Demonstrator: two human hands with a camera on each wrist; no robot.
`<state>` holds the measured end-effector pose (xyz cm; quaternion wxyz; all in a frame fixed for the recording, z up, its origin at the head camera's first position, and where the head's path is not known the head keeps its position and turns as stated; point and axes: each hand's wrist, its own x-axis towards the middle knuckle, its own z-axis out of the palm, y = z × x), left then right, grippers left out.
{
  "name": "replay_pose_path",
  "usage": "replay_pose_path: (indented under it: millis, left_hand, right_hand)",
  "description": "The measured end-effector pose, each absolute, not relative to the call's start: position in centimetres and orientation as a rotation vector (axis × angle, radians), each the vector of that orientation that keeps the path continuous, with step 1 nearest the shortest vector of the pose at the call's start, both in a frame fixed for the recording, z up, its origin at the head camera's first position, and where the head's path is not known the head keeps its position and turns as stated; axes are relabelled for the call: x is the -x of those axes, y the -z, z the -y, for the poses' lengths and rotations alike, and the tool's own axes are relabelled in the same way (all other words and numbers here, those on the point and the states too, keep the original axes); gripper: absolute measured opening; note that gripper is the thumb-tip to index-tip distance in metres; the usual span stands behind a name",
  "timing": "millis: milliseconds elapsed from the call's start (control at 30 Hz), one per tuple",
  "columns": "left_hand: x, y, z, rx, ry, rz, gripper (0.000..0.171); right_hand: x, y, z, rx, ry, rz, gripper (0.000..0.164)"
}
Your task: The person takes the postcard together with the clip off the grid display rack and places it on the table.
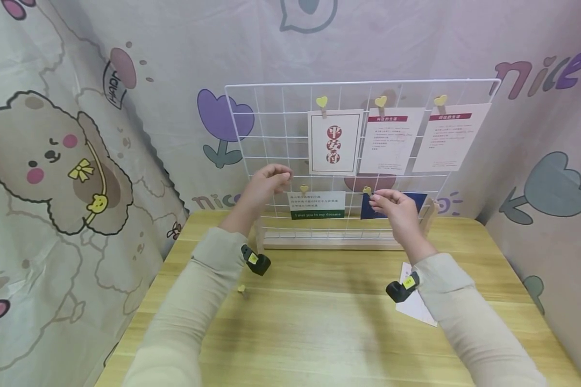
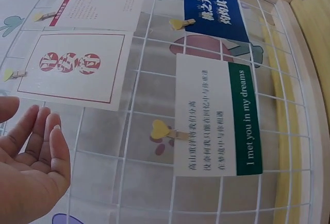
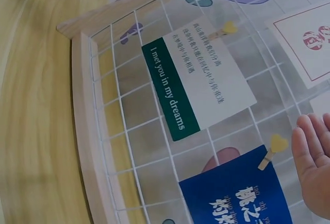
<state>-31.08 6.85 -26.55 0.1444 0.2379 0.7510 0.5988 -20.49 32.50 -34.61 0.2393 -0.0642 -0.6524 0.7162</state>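
A white wire grid (image 1: 363, 82) in a wooden base (image 1: 334, 244) carries several cards. My right hand (image 1: 397, 212) is beside the dark blue card (image 2: 214, 13), which hangs from a yellow heart clip (image 3: 278, 144). In the right wrist view its fingers (image 3: 314, 141) are extended and apart from that clip. My left hand (image 2: 36, 157) hovers before the grid's left part, fingers loosely bent and holding nothing. Between the hands hangs a green-and-white card (image 1: 317, 201) under another heart clip (image 2: 162, 130). Above it hangs a red-bordered card (image 1: 319, 134).
Two white cards with red headings, one in the middle (image 1: 392, 142) and one at right (image 1: 450, 140), hang in the upper row. A loose clip (image 1: 242, 289) lies on the wooden table (image 1: 300, 322). A white card (image 1: 413, 309) lies partly under my right forearm. Printed curtains surround the table.
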Motion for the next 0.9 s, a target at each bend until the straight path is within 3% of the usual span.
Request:
replay_pose_path:
  millis: [33, 100, 200, 267, 333, 433, 633, 900]
  left_hand:
    - [31.2, 26.4, -6.9, -0.685, -1.744, -2.149, 0.022]
    - [31.3, 25.9, -7.1, -0.685, -1.768, -2.135, 0.022]
    - [31.5, 25.2, -7.3, -0.678, -1.790, -2.136, 0.023]
    - [31.7, 24.9, -7.5, -0.687, -1.794, -2.146, 0.023]
    - [31.9, 24.6, -7.8, -0.698, -1.795, -2.154, 0.025]
    - [32.1, 24.1, -8.2, -0.721, -1.805, -2.149, 0.024]
    - [32.4, 23.2, -9.2, -0.720, -1.837, -2.133, 0.022]
    - [32.9, 21.9, -10.0, -0.762, -1.832, -2.171, 0.023]
  right_hand:
    - [20.7, 34.6, -32.8, 0.150, -1.989, 1.771, 0.026]
    - [24.1, 38.7, -36.4, 0.030, -2.086, 1.683, 0.021]
    - [25.4, 39.5, -37.5, 0.028, -2.106, 1.664, 0.020]
    - [25.3, 38.8, -37.0, 0.080, -2.050, 1.697, 0.023]
    - [22.1, 34.2, -33.5, 0.172, -1.978, 1.769, 0.022]
    - [21.3, 32.6, -32.5, 0.153, -1.993, 1.759, 0.017]
    - [21.9, 31.9, -32.3, 0.198, -1.942, 1.801, 0.027]
    - [22.5, 31.5, -32.4, 0.180, -1.938, 1.783, 0.017]
